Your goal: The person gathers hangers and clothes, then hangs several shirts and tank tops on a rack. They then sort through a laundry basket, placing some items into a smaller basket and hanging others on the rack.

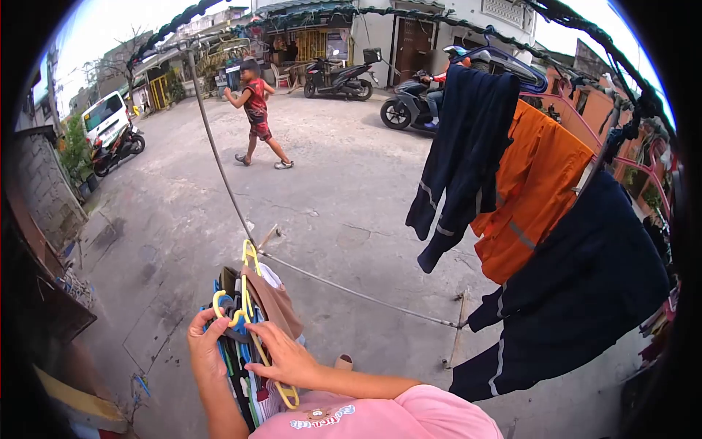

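Low in front of my body is a bundle of clothes on hangers [235, 366], with several colours pressed close together. My left hand [207, 342] is closed at its left side, fingers and thumb gripping a yellow hanger [232, 317] near its hook. My right hand [284, 356] is on the right side of the bundle, its thumb and fingers closing around a yellow hanger whose lower end shows below the hand. Just beyond my fingers, another yellow hanger hook [250, 252] stands up beside a brown garment [274, 296]. The inner hangers are hidden by the clothes.
Dark blue trousers [468, 146], an orange garment [534, 183] and a large dark garment [585, 293] hang at right. A metal rack pole [212, 139] rises ahead. A person in red [256, 110] walks on the street; a rider sits on a scooter [409, 104].
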`<state>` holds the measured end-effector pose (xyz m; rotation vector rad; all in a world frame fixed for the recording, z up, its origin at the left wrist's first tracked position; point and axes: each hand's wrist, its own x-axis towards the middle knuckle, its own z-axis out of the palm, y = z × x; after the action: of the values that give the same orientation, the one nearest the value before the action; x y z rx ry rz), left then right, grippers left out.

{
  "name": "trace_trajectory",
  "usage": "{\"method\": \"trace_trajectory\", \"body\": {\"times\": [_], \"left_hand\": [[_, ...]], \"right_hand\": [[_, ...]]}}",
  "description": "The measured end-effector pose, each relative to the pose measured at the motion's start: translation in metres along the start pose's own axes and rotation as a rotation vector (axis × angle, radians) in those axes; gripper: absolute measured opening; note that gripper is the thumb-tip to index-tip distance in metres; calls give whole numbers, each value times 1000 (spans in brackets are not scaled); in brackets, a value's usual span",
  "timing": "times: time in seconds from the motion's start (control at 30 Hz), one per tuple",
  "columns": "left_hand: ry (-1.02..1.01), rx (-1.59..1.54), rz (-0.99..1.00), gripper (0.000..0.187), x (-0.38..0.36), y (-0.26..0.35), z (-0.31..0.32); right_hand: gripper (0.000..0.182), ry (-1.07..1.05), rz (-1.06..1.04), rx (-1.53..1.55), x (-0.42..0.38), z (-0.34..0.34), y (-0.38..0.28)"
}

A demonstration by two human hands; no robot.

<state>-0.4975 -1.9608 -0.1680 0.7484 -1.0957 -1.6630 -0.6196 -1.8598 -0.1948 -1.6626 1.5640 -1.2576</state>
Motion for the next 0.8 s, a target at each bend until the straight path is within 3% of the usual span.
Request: {"method": "trace_trajectory", "body": {"times": [0.07, 0.17, 0.27, 0.3, 0.47, 0.53, 0.67, 0.8], "left_hand": [[21, 23, 30, 19, 27, -13, 12], [36, 36, 54, 21, 77, -34, 33], [-2, 2, 75, 22, 120, -45, 60], [-30, -24, 96, 24, 134, -46, 70], [-77, -87, 132, 31, 203, -56, 90], [-74, -81, 180, 32, 229, -62, 98], [-176, -115, 204, 19, 292, -73, 121], [-284, -156, 203, 16, 338, -78, 153]], "right_hand": [[68, -27, 3, -39, 16, -7, 25], [61, 43, -168, 74, 53, -23, 77], [61, 84, -120, 76, 87, -54, 111], [57, 193, -181, -8, 98, -66, 121], [51, 252, 20, -343, 136, -170, 148], [51, 359, -158, -699, 148, -206, 173], [41, 445, -136, -956, 172, -281, 182], [30, 510, -109, -1431, 198, -351, 167]]}}
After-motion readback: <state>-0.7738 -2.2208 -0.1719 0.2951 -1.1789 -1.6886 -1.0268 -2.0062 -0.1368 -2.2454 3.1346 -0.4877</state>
